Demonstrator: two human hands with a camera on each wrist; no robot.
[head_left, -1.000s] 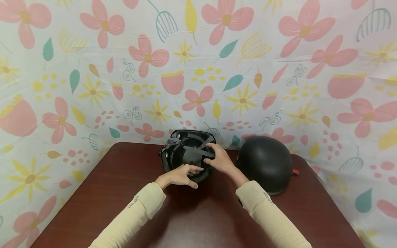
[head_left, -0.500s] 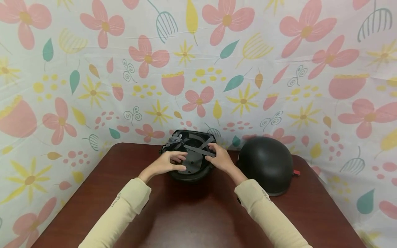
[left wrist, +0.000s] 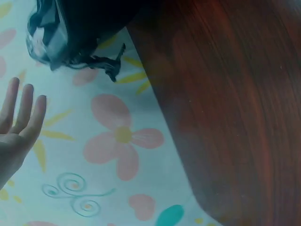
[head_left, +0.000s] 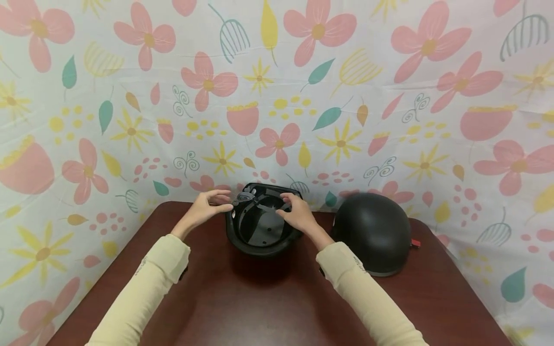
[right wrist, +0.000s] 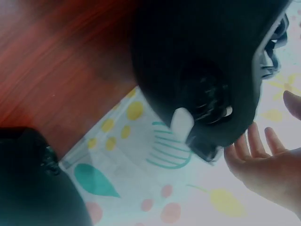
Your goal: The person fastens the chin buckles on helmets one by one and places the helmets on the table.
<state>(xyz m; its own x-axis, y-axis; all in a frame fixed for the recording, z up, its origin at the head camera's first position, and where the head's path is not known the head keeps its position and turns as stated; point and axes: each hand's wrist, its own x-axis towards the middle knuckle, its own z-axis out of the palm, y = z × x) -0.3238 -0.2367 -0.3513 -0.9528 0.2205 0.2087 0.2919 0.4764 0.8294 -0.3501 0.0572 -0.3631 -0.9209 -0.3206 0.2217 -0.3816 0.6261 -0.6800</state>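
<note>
A black helmet (head_left: 259,235) lies upturned at the back of the table, its hollow inside facing up toward the head camera. Grey straps with a buckle (head_left: 245,197) lie at its upper left rim. My left hand (head_left: 203,209) hovers beside that rim, fingers spread and thumb apart, with nothing in them. My right hand (head_left: 298,214) is at the right rim, fingers reaching over the opening. In the right wrist view, the fingertips of that hand (right wrist: 268,160) meet the helmet's edge (right wrist: 235,127), and its thumb stands away.
A second black helmet (head_left: 372,233) sits dome up to the right, with a small red tab (head_left: 415,243) at its side. The brown table (head_left: 259,312) ends at a flower-patterned cloth (head_left: 277,96) hanging behind.
My left hand has moved from the front of the helmet's opening up and left, outside the rim. The grey straps have shifted from across the opening. My right hand has moved slightly left.
</note>
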